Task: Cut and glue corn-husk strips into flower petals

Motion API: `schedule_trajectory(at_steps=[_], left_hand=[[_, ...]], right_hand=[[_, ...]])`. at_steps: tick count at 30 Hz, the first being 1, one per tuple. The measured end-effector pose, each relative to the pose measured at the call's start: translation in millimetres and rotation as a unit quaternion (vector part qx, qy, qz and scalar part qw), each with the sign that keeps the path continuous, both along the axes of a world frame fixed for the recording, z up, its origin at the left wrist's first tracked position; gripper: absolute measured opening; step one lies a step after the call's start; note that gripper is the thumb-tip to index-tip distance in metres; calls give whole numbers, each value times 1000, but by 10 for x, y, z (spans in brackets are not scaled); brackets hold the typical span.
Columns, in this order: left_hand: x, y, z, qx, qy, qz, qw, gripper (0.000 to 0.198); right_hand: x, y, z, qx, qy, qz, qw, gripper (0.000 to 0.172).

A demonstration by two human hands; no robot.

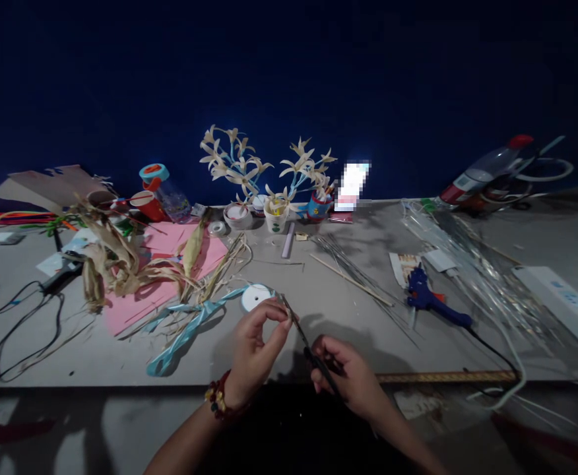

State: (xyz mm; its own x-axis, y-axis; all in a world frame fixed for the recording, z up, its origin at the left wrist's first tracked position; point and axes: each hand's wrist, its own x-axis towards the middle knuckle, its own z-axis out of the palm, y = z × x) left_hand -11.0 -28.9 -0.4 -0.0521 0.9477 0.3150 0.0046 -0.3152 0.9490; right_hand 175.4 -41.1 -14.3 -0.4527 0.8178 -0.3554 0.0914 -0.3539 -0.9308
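My right hand [352,377] grips black-handled scissors [299,332], whose blades point up and left toward my other hand. My left hand [255,346], with a beaded bracelet at its wrist, is closed in a pinch beside the blade tips. Whatever sits between its thumb and finger is too small to name. Just behind that hand lies a white spool [254,294]. Light blue ribbon [190,333] stretches across the table to its left, beside a bundle of dry stalks [224,264].
Dried corn husks [115,264] cover pink paper [135,307] on the left. White cups with pale flowers [239,168] stand at the back. A blue glue gun [432,300], thin wires [358,267], plastic-wrapped strands [487,277] and a white power strip [561,303] lie to the right.
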Motion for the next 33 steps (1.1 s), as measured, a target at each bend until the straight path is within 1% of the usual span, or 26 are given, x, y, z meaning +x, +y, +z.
schedule_trajectory(at_steps=[4,11,17,23,26,29,31,33], left_hand=[[-4,7,0,0,-3,-7,1000,9],[-1,12,-1,-5,-2,0,1000,8],[12,23,-11,-24,-14,-13,1000,9],[12,33,-36,-39,-31,-19,999,9],[16,36,-40,-50,-37,-19,998,9],[23,35,-30,-68,-56,-21,996,11],[25,31,-23,-83,-73,-31,993,12],[19,24,-24,-98,-92,-48,990,12]], right_hand=[[15,7,-17,1,1,2,1000,42],[27,15,-31,17,5,1,1000,34],[33,27,-14,16,-2,6,1000,35],[40,28,-39,23,-18,5,1000,32],[20,30,-31,25,-21,1,999,35],[1,30,-25,26,-13,-10,1000,42],[17,41,-44,25,-10,-25,999,46],[75,75,-91,41,-34,-39,998,46]])
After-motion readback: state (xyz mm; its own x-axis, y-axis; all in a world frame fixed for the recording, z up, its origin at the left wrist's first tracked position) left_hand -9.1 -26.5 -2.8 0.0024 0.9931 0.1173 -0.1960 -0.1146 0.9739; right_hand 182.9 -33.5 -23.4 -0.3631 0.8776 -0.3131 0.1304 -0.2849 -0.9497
